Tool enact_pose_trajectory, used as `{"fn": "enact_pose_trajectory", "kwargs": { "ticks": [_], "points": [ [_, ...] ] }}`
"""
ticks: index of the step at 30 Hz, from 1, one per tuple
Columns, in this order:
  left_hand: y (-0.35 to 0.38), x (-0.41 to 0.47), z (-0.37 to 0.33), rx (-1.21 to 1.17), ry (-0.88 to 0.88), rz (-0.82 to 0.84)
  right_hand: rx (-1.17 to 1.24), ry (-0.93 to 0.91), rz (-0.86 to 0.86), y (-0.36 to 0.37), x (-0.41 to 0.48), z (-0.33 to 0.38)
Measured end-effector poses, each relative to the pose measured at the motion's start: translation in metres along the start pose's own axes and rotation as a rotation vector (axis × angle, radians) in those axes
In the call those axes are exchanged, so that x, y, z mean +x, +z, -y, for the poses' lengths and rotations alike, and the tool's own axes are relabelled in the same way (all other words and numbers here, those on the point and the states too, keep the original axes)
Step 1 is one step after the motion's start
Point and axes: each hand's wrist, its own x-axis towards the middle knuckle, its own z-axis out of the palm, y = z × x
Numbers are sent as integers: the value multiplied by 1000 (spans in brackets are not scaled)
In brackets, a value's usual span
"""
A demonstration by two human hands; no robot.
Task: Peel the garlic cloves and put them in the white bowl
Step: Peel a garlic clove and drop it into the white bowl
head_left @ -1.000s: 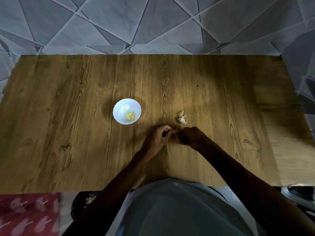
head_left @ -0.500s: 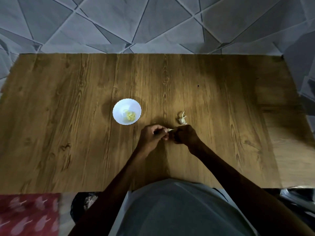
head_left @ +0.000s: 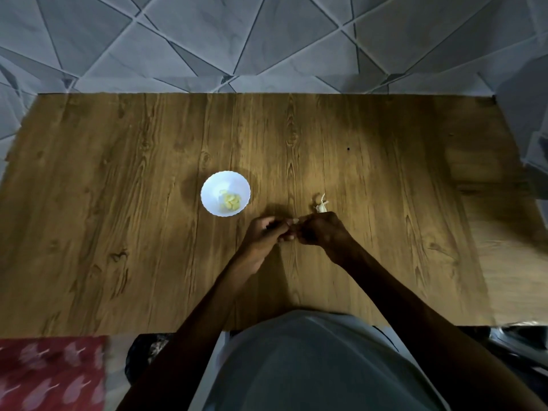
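Over the wood-grain brown table [head_left: 118, 221], left hand [head_left: 267, 234] and right hand [head_left: 323, 232] both pinch a small pale garlic clove [head_left: 295, 222]; I judge peeling underway, next a drop into the round white bowl [head_left: 211, 185].

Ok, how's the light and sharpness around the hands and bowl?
Head view: dim overall, brightest on the table around the white bowl, which reads sharp; head view: left hand and right hand are dark, the garlic clove pinched between them barely a pale speck; head view: table's right end is smeared.
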Motion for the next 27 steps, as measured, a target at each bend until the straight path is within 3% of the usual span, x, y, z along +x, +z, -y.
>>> {"fn": "enact_pose_trajectory", "kwargs": {
  "ticks": [3, 6, 8, 11, 13, 16, 24, 27],
  "points": [
    [3, -5, -1, -393, -117, -3, 385, 279, 119, 9, 5, 11],
    [-2, -7, -1, -492, -143, -28, 631, 396, 96, 12, 8, 10],
    [-5, -9, 0, -395, -105, -21, 349, 251, 9, 13, 9, 4],
    [-10, -12, 3, -195, -16, -24, -628, -143, -240, 13, 14, -9],
    [-13, -12, 4, -84, 29, -50, -899, -288, -363, 16, 12, -10],
    [-15, -12, 0, 10, 56, -79, -908, -354, -450, 15, 2, -3],
    [-18, -13, -9, 88, 37, -51, -562, -369, -192, 13, -7, 8],
    [-20, -14, -11, 95, 32, -14, -515, -341, -171, 16, -8, 10]
  ]
}}
